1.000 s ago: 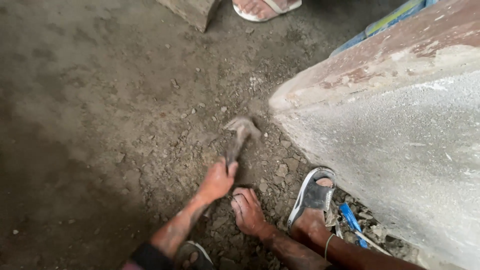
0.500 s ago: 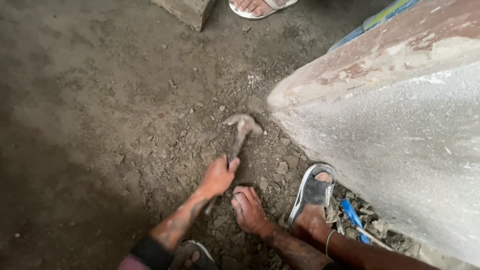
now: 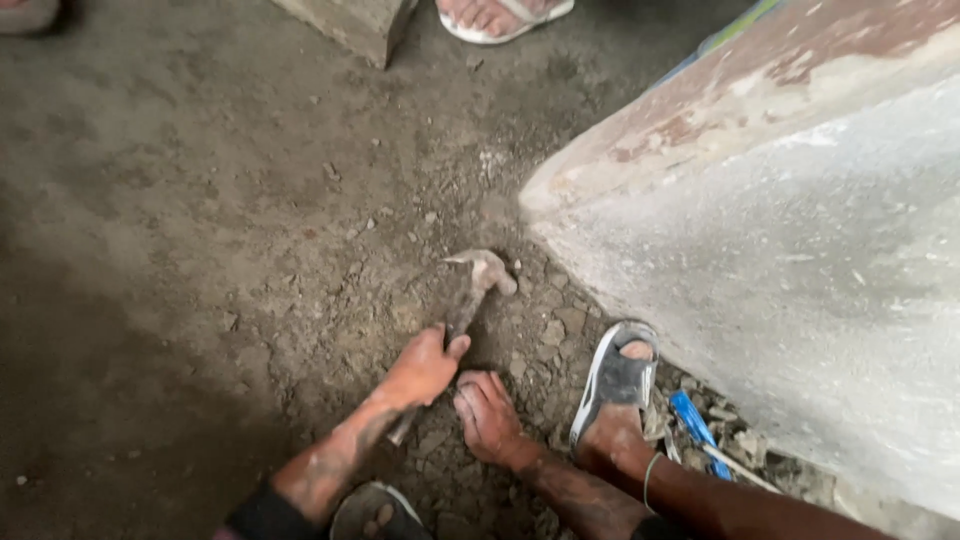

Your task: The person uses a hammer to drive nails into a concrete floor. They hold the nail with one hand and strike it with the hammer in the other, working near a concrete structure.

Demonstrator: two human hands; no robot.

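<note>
The hammer [image 3: 468, 290] has been kept low in the middle of the frame, its head still on the broken ground [image 3: 200, 230], so little has changed. It is gripped by the left hand [image 3: 422, 368]. The right hand [image 3: 488, 418] is laid open on the rubble beside it. A big grey slab [image 3: 780, 260] fills the right; a sandalled foot [image 3: 612, 385] is seen below it
</note>
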